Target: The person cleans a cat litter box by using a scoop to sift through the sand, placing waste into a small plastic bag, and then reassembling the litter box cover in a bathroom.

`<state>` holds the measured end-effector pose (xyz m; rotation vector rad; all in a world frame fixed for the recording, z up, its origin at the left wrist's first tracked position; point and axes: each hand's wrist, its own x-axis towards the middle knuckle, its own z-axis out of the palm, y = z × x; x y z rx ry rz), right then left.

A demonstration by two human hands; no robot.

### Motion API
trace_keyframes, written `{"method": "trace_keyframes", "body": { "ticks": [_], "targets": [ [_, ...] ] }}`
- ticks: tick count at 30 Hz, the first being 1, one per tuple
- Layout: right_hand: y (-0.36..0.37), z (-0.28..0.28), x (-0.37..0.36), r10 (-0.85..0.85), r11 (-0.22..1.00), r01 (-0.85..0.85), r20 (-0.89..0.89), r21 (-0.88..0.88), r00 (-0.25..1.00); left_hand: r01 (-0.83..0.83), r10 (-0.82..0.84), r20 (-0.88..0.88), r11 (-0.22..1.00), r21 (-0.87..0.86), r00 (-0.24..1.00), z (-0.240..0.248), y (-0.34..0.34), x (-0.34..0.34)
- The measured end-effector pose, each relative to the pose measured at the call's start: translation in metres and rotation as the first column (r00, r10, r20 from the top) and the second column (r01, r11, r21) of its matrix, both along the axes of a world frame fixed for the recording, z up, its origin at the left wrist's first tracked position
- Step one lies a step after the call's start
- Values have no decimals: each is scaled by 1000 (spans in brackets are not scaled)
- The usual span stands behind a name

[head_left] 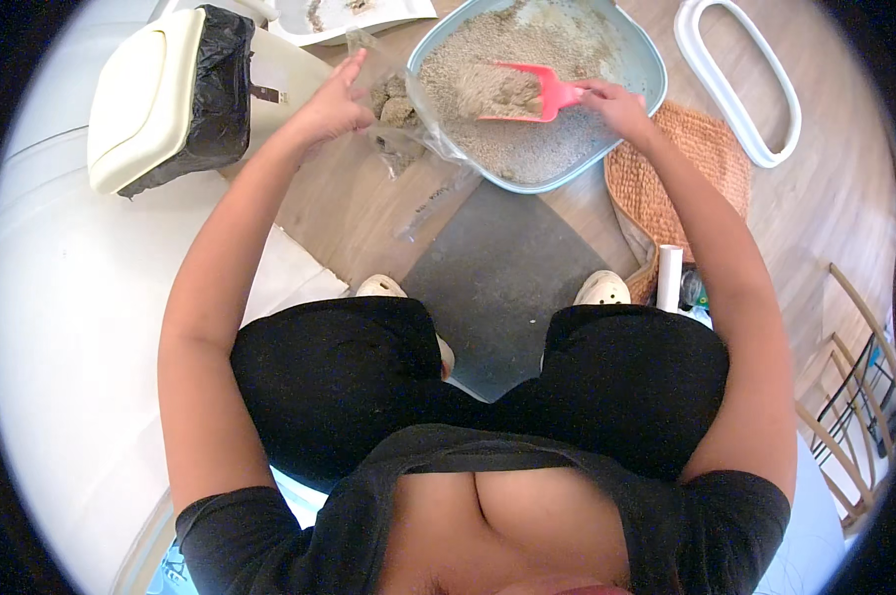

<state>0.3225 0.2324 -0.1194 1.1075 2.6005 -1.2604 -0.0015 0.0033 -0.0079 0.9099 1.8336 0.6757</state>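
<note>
Litter (552, 159) covers the tray (654, 74) at upper center, fingers of the right hand (618, 109) clamped on a loaded scoop (551, 94), clumps (398, 111) already bagged, scooping seemingly unfinished, the grip of the left hand (331, 109) on the bag (446, 144) unclear.

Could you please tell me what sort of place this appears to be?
Probably a room in a home, perhaps a pet's corner: a blue tray of litter-like granules stands on a wood-look floor, with a cream lidded bin to its left.
</note>
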Motion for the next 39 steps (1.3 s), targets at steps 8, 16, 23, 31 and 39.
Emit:
{"method": "trace_keyframes", "body": {
  "ticks": [8,16,23,31,39],
  "targets": [
    [12,6,19,-129,978,103,-138,-183,982,-27,28,-26,999,23,999,-2,1,0],
    [20,9,18,-131,991,128,-96,-40,987,61,-63,-180,998,-16,982,0,-1,2],
    [-1,29,-2,-49,992,40,66,123,997,-24,19,-88,998,-53,996,3,-12,-5],
    [-37,42,-38,78,887,-172,228,429,970,-25,22,-86,999,-32,996,5,-10,-2],
    [-52,40,-60,106,887,-196,228,418,968,-27,25,-78,999,-28,997,5,-14,-1]
  ]
}}
